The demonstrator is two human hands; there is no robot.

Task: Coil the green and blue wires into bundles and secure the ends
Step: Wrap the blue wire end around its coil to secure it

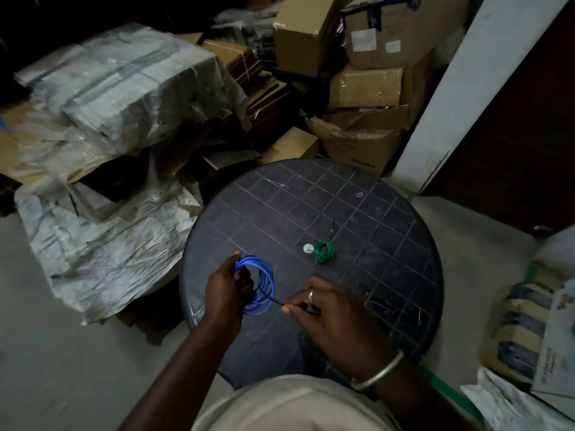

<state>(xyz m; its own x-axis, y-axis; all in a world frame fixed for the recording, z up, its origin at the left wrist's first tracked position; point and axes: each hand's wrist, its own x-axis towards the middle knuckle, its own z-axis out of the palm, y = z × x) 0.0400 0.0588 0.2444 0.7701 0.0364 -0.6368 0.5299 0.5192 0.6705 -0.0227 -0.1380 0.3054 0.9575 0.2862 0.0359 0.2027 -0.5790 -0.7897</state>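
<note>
Round dark plastic bench [367, 213], its top moulded in a grid of squares, scuffed and scratched, occupies the centre of the view. Behind it stand stacked brown cardboard boxes [367, 85] and bundles wrapped in clear plastic sheeting [124, 85]; a white pillar [445, 98] rises to the right.

Left hand [227, 293], over the near left part of the bench, is closed around one side of a coil of blue insulated wire [264, 284]. The coil is held upright, several loops deep, clear of the bench surface as far as can be judged.

Right hand [329, 318], wearing a ring and a silver bangle at the wrist, pinches between thumb and forefinger the end of a thin black tie strand [273, 299]. The strand runs from the fingertips to the blue coil and crosses its loops near the left hand's fingers. Whether it is wrapped fully round the coil cannot be told.

Small coil of green insulated wire [324, 252] lies flat near the bench centre, well apart from both hands, with a thin dark strand projecting from its far side. A small round white disc [308, 248] lies just beside it, on its left.
</note>
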